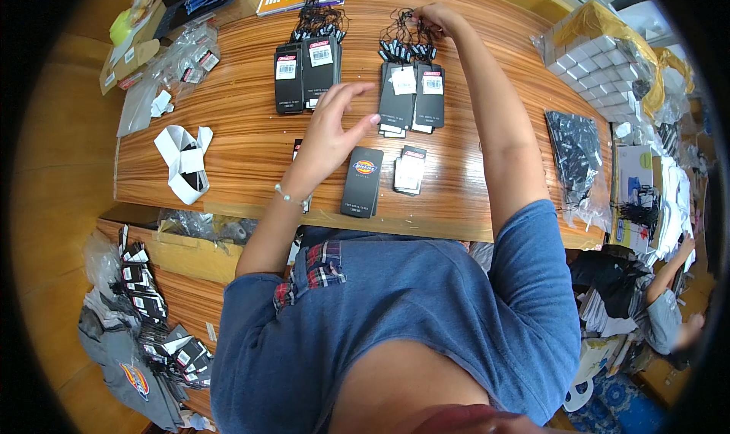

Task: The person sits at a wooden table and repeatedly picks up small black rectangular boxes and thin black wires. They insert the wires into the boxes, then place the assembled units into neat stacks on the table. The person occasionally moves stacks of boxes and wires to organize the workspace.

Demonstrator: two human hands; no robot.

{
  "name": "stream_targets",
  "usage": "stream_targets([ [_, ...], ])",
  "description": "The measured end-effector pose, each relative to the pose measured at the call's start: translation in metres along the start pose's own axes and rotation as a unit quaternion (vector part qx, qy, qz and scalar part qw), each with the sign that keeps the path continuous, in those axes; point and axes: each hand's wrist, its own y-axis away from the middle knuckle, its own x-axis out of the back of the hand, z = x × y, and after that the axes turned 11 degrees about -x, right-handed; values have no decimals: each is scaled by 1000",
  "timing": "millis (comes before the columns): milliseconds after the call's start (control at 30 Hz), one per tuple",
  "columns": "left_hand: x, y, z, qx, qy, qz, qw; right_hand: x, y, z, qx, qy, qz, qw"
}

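My left hand (333, 126) is open above the table, thumb and fingers apart. Its thumb tip comes close to the left edge of a pile of black hang tags (397, 107) with white barcode stickers. At the far end of that pile, my right hand (437, 19) has its fingers closed on the black tag strings (399, 29). Another pile of hang tags (322, 65) lies to the left, its strings spread away from me. Nearer to me are a black tag with a colored logo (362, 181) and a small stack of white stickers (411, 171). My left forearm partly covers another dark tag.
A curled white paper strip (182, 164) and plastic bags (179, 65) lie on the left. On the right are a plastic-wrapped black bundle (576, 156) and a block of white boxes (601, 61). More tags (144, 289) sit lower left. Another person (663, 312) is at far right.
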Motion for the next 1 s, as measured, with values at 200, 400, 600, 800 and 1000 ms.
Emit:
stream_targets([
  [200,7,28,-1,90,88,2,992,-6,-17,-8,27,-15,101,994],
  [400,18,33,-17,-14,-34,-52,998,19,-35,5,165,-36,214,962],
  [600,23,38,-20,-11,-107,-185,977,-18,187,50,341,14,74,937],
  [800,11,40,-16,2,-121,-225,967,-76,282,126,294,167,169,926],
  [1000,8,46,-20,-68,-174,-180,966,-96,277,147,303,225,182,908],
])
